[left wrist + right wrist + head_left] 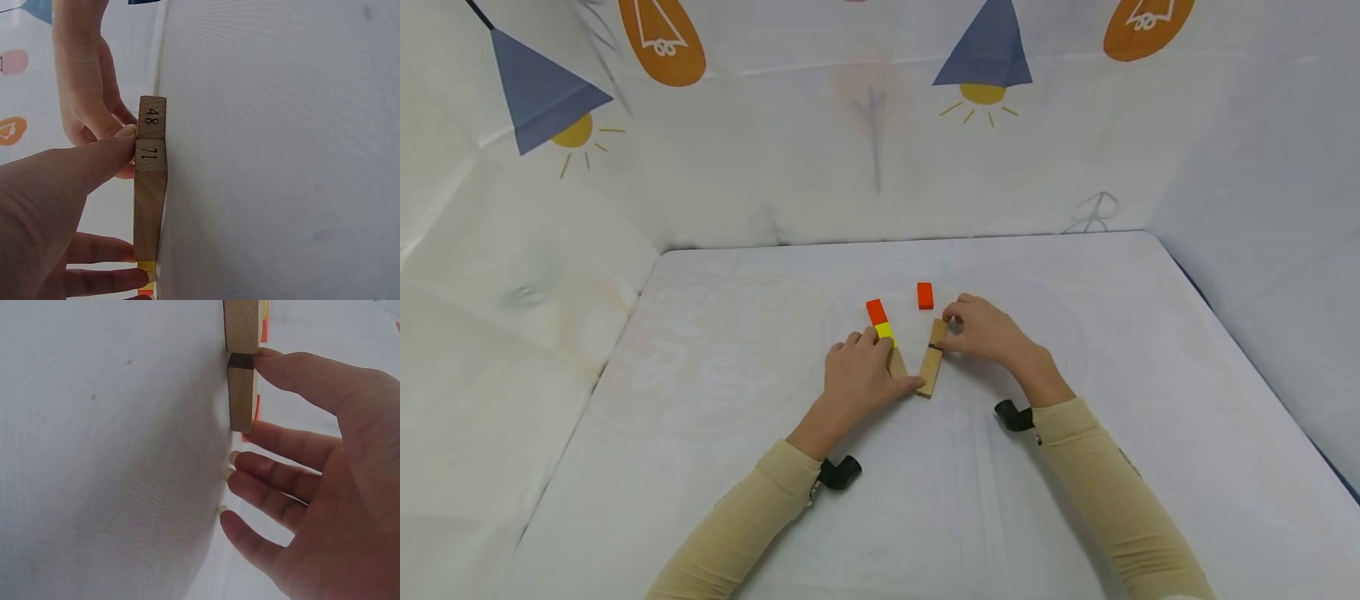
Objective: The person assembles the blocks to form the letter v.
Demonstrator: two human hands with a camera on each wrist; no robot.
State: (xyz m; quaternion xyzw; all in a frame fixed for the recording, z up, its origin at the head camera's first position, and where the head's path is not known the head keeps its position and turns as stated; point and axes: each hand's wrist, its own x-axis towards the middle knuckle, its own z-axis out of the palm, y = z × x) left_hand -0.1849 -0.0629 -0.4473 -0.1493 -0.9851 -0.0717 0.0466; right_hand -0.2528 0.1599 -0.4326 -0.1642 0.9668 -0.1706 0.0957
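Note:
My left hand (859,372) spans a slanted row of blocks: a red block (876,312), a yellow block (884,330) and a wooden block (897,364). Its thumb touches the tops where the end faces marked 48 (152,117) and 71 (151,154) meet; its fingertips lie at the yellow block. A second slanted row has a near wooden block (929,372) and a far wooden block (938,332). The two rows meet at the near end in a V. My right hand (988,333) pinches the far wooden block by its ends, between thumb and index finger; a narrow dark gap parts it from the near one.
A separate red block (925,296) lies beyond the V. The white-covered table (700,333) reaches back to a white cloth wall (820,167) with printed lamps. Black curved wrist fittings (840,472) jut from both sleeves.

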